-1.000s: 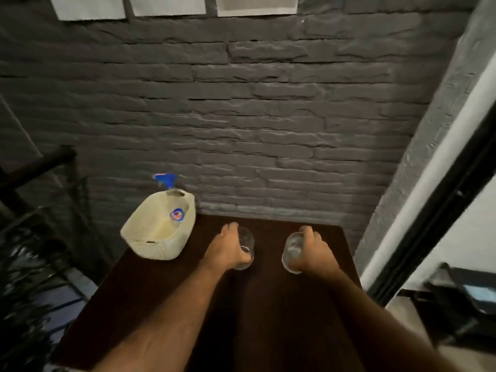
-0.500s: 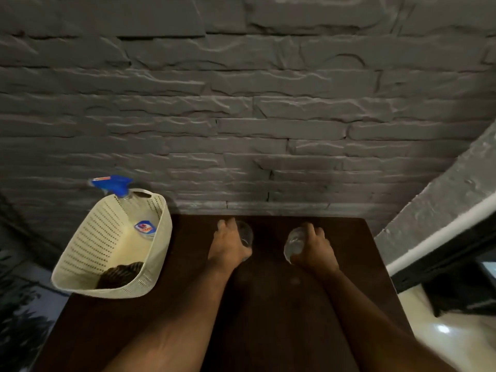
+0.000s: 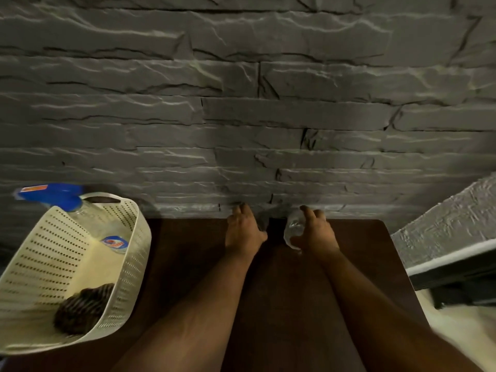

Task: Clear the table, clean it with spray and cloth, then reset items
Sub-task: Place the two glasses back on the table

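Gripping glasses, seemingly, left hand (image 3: 244,230) and right hand (image 3: 313,233) reach the table's (image 3: 188,264) far edge.

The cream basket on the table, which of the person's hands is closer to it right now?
Left. The left hand is at the table's far edge, to the right of the cream basket; the right hand lies farther right, beyond the left.

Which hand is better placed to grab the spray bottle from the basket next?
Left hand, probably: the spray bottle stands in the basket on its side; both hands hold glasses.

Left glass (image 3: 263,224) mostly behind left hand (image 3: 244,232).
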A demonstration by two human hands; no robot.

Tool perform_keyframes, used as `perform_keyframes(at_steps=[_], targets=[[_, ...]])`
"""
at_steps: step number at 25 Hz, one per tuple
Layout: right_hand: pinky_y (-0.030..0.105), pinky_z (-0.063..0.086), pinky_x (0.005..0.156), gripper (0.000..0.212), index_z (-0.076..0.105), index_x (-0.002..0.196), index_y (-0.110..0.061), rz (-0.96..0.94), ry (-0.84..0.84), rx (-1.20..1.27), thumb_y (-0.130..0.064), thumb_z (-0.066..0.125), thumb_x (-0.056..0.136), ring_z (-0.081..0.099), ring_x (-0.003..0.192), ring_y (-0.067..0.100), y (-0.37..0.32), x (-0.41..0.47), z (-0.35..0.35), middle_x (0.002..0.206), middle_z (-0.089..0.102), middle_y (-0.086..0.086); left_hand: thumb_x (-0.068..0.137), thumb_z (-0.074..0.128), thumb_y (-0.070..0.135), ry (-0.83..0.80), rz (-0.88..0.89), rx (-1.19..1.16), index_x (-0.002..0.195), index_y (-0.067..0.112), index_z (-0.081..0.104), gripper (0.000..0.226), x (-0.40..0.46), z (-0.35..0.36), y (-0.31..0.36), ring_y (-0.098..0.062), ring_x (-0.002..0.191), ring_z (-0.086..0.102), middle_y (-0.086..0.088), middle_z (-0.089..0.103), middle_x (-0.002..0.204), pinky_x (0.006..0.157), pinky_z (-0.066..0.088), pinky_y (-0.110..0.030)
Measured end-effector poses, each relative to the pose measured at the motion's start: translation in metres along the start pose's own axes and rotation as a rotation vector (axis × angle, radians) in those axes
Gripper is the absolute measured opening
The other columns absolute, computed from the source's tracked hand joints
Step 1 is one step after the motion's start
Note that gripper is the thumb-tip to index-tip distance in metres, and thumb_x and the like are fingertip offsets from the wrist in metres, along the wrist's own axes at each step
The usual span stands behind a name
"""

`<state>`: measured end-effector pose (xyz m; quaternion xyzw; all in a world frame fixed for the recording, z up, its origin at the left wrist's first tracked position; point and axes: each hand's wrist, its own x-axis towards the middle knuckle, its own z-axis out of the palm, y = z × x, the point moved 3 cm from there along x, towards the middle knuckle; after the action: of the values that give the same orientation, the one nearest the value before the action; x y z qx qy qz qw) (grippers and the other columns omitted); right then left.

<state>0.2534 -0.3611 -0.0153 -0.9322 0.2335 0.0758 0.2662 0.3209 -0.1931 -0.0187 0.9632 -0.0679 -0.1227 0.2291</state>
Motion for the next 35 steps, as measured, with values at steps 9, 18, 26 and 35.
perform_keyframes(at_steps=[9,18,26,35], targets=[[0.046,0.046,0.103,0.100,0.028,0.149,-0.016,-0.001,0.025,0.062,-0.024,0.086,0.068,0.046,0.130,0.035,0.003,0.008,0.005,0.149,0.037,0.012,0.074,0.079,0.036,0.041,-0.055,-0.066,0.149,0.011,0.013,0.104,0.004,0.008,0.004,-0.031,0.136,0.032,-0.015,0.025,0.152,0.106,0.037,-0.036],[0.052,0.048,0.101,0.100,0.027,0.148,-0.022,-0.046,0.004,0.082,-0.028,0.086,0.067,0.045,0.129,0.037,0.005,0.016,0.009,0.147,0.034,0.013,0.073,0.079,0.039,0.044,-0.039,-0.053,0.150,0.011,0.009,0.107,0.004,0.011,0.003,-0.030,0.138,0.031,-0.015,0.022,0.154,0.107,0.036,-0.036],[0.049,0.032,0.113,0.097,0.032,0.147,-0.014,-0.188,0.306,-0.061,-0.045,0.081,0.069,0.030,0.141,0.036,0.007,-0.040,0.005,0.153,0.032,0.017,0.071,0.075,0.053,0.016,-0.027,-0.049,0.151,0.011,-0.007,0.122,-0.038,-0.003,-0.016,-0.029,0.147,0.005,-0.014,0.001,0.160,0.117,0.019,-0.037],[0.043,0.046,0.094,0.041,0.064,0.120,-0.014,-0.500,0.321,-0.130,-0.031,0.071,0.082,0.048,0.122,0.035,-0.056,-0.212,0.022,0.132,0.056,0.014,0.088,0.062,0.041,0.206,-0.115,-0.168,0.152,0.012,0.013,0.086,-0.236,-0.048,-0.081,-0.022,0.146,0.015,-0.008,0.011,0.159,0.116,0.020,-0.033]])
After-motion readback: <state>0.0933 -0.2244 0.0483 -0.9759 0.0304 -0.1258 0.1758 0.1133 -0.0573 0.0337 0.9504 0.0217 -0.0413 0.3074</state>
